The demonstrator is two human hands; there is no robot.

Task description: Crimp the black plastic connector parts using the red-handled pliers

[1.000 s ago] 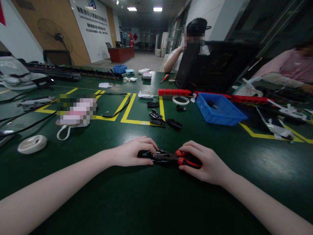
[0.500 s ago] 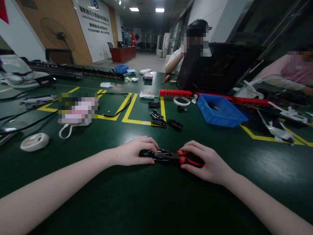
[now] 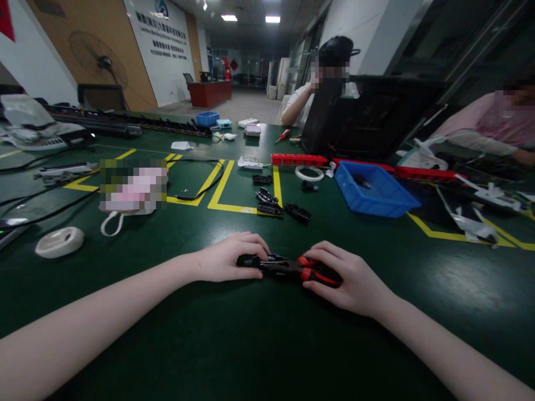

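Pliers (image 3: 310, 274); black parts (image 3: 270, 209), blue bin (image 3: 370, 203) beyond.

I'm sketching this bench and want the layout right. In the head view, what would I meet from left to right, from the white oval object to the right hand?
White oval object, pink-and-white item, left hand, red-handled pliers, right hand.
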